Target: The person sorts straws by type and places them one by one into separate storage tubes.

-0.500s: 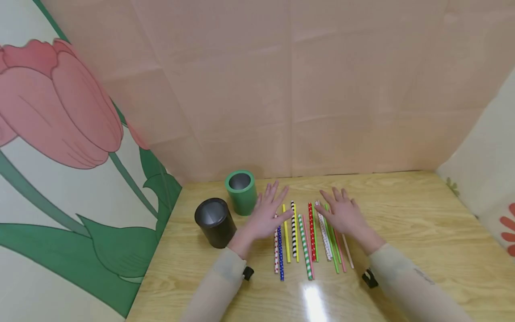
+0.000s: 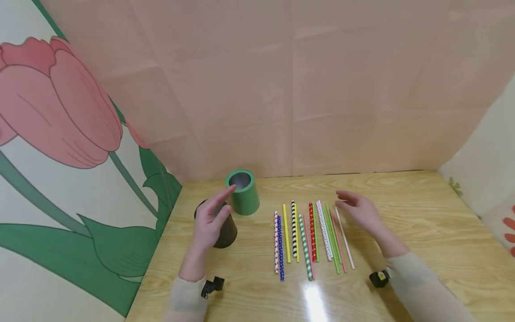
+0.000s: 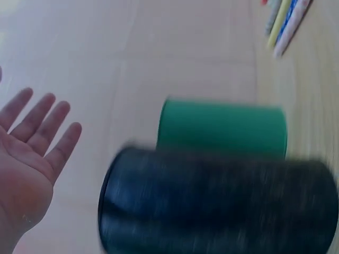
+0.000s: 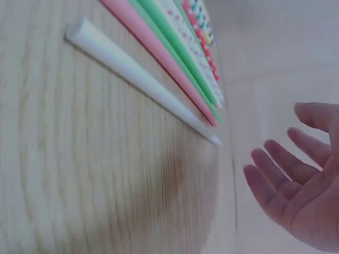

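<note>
Left hand (image 2: 206,227): though it was spread beside the straws (image 2: 312,232) a moment ago, it's now by the black cup (image 2: 228,233), fingers apart.
Right hand (image 2: 359,212): shifted outward, near the white straw (image 2: 344,237), fingers slightly apart.
Straws: unmoved, side by side on the table (image 2: 257,286).

A pale wood-grain tabletop (image 2: 426,210) and its load

Toward its left a black cup (image 2: 226,233) stands upright, with a green cup (image 2: 246,202), also upright, just behind it. Right of both lie slim sticks (image 2: 324,230) in a row, running front to back, from a red-dotted white stick (image 2: 276,241) to a plain white stick (image 2: 344,237). The front (glossy, evidently) reflects a patch of light (image 2: 314,299).
</note>
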A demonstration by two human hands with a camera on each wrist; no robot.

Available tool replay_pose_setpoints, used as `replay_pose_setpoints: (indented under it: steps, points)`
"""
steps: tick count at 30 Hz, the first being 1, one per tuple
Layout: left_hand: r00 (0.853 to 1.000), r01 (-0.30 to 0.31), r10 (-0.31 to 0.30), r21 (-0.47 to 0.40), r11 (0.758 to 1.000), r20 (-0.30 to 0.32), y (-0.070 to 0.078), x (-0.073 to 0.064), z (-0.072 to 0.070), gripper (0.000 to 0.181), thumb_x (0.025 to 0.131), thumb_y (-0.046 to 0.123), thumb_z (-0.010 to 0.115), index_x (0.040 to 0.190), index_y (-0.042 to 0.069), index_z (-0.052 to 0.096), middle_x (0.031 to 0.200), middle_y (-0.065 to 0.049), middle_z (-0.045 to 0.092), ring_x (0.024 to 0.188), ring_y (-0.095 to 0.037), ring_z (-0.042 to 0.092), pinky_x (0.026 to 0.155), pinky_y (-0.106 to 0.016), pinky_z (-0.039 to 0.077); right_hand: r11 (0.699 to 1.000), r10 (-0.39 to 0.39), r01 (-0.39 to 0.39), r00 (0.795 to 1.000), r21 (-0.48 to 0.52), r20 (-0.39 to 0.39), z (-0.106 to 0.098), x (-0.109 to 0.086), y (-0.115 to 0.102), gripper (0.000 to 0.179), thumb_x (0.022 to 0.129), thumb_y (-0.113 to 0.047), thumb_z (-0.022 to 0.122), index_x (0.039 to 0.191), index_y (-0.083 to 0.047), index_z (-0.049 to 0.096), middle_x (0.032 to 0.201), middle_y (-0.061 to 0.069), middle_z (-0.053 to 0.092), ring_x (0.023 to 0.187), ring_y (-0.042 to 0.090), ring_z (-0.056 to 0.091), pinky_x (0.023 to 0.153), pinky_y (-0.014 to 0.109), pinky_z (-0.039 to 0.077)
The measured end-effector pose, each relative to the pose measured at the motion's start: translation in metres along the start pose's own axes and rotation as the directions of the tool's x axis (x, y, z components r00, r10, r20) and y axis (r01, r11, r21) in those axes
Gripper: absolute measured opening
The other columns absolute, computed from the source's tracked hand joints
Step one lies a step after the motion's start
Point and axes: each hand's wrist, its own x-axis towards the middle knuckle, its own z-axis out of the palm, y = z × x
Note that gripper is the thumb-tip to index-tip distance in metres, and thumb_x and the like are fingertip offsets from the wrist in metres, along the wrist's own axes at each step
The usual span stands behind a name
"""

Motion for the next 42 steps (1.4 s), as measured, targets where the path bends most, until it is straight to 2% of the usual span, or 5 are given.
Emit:
replay_pose_setpoints:
  steps: [6,10,15,27,42]
  points:
    - [0.968,0.119,-0.124,-0.036,0.992,-0.216,-0.004,-0.016,-0.046,0.048,0.096,-0.019,0.061,0.143,-0.013,0.060,0.143,-0.033,0.061,0.133,-0.020,0.063,0.114,-0.034,0.046,0.992,0.054,-0.064,0.994,0.112,0.093,-0.017,-0.010,0.007,0.058,0.109,-0.030,0.066,0.154,0.005,0.051,0.143,0.030,0.062,0.113,0.034,0.069,0.085,0.038,0.061]
    - [0.909,0.277,-0.284,-0.066,0.958,-0.304,-0.015,-0.027,-0.070,0.048,0.100,-0.012,0.065,0.147,-0.005,0.061,0.147,-0.025,0.062,0.133,-0.019,0.063,0.112,-0.031,0.048,0.977,0.100,-0.129,0.981,0.170,0.169,-0.024,-0.017,0.010,0.062,0.108,-0.027,0.067,0.156,0.008,0.047,0.144,0.034,0.059,0.110,0.028,0.068,0.083,0.038,0.062]
    - [0.853,0.407,-0.430,-0.138,0.903,-0.296,-0.035,-0.043,-0.088,0.049,0.103,-0.005,0.066,0.152,-0.002,0.058,0.152,-0.026,0.057,0.135,-0.016,0.060,0.108,-0.022,0.047,0.961,0.136,-0.181,0.968,0.209,0.212,-0.027,-0.022,0.011,0.069,0.107,-0.030,0.069,0.158,0.008,0.043,0.149,0.035,0.054,0.121,0.029,0.065,0.089,0.039,0.062]
    - [0.894,0.395,-0.430,-0.230,0.889,-0.125,-0.063,-0.064,-0.095,0.051,0.104,-0.006,0.064,0.152,-0.011,0.050,0.155,-0.034,0.048,0.138,-0.022,0.060,0.107,-0.025,0.049,0.927,0.138,-0.194,0.972,0.321,0.189,-0.021,-0.032,0.016,0.064,0.108,-0.019,0.068,0.158,0.011,0.041,0.153,0.036,0.050,0.112,0.015,0.071,0.091,0.038,0.061]
    - [0.874,0.473,-0.484,-0.166,0.865,-0.037,-0.075,-0.064,-0.084,0.054,0.104,-0.002,0.065,0.155,-0.008,0.050,0.159,-0.027,0.048,0.139,-0.002,0.053,0.111,-0.018,0.042,0.940,0.151,-0.205,0.966,0.273,0.208,-0.007,-0.030,0.022,0.066,0.105,-0.021,0.072,0.156,0.011,0.044,0.149,0.034,0.055,0.109,0.013,0.071,0.088,0.036,0.061]
